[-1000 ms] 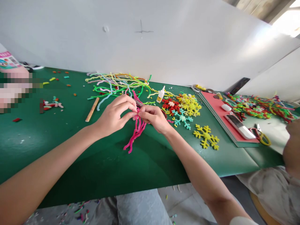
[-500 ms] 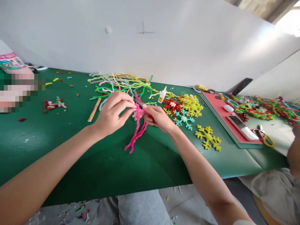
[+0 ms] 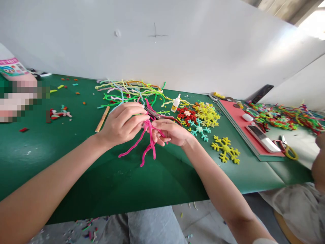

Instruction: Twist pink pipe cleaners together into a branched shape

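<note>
Several bright pink pipe cleaners [image 3: 151, 137], joined near the middle, are up between my hands with their loose ends hanging down and spreading. My left hand [image 3: 127, 122] pinches the bunch near its join, fingers closed. My right hand [image 3: 172, 131] has a pink strand between thumb and fingers, at the right of the join. Just behind my fingers lies a pair of scissors [image 3: 154, 114] with metal blades and a dark red handle partly hidden by my right hand. More pink strands show behind the blades.
Behind my hands lies a pile of coloured pipe cleaners [image 3: 127, 88]. A glue bottle [image 3: 175, 103], snowflake shapes [image 3: 225, 149] and a red folder [image 3: 243, 125] with a phone [image 3: 262, 138] are on the right. A wooden stick [image 3: 102, 119] and offcuts [image 3: 59, 114] lie left. Another person sits at far right.
My right hand has shifted slightly down and right, away from the scissors blades, and its fingers now grip a pink strand. The pink ends have fanned out, one swinging left.
</note>
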`<state>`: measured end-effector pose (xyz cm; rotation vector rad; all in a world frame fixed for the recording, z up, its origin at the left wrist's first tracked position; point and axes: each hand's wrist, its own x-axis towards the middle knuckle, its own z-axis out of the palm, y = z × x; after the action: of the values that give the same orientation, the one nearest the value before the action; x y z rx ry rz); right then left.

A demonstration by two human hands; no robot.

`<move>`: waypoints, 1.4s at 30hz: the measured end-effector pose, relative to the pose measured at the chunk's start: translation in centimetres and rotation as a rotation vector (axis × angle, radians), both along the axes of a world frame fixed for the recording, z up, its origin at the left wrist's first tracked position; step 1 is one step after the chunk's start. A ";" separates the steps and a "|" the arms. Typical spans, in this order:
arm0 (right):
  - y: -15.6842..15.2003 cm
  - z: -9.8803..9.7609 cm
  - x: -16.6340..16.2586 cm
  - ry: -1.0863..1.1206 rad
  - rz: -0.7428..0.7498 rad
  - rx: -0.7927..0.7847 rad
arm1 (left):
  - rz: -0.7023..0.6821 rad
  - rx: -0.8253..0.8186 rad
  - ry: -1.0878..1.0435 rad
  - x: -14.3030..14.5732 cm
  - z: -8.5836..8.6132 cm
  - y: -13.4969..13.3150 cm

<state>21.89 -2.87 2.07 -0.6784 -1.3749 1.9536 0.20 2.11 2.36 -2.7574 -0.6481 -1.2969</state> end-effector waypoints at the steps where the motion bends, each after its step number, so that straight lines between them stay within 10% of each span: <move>1: 0.0 0.0 0.0 -0.005 -0.014 0.007 | 0.002 0.056 0.011 0.0 0.0 0.1; 7: 0.0 -0.1 0.0 -0.041 -0.044 0.028 | -0.061 0.374 0.092 0.0 0.2 0.1; 18: 0.0 0.2 -0.4 -0.189 -0.250 0.121 | -0.110 0.369 0.060 0.2 0.2 -0.3; 26: 0.2 0.2 -0.5 -0.481 -1.129 0.709 | 0.118 0.400 -0.068 0.0 0.3 0.4; 34: -0.1 -0.2 -0.8 -0.164 -0.165 0.213 | 0.008 0.396 0.002 0.4 0.1 -0.1; 42: -0.2 -0.6 -0.7 0.138 -0.012 -0.029 | -0.111 0.398 -0.003 0.2 -0.4 -0.2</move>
<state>21.15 -3.10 1.43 -0.5530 -1.2588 1.9757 0.44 1.95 1.96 -2.4922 -0.2076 -1.2834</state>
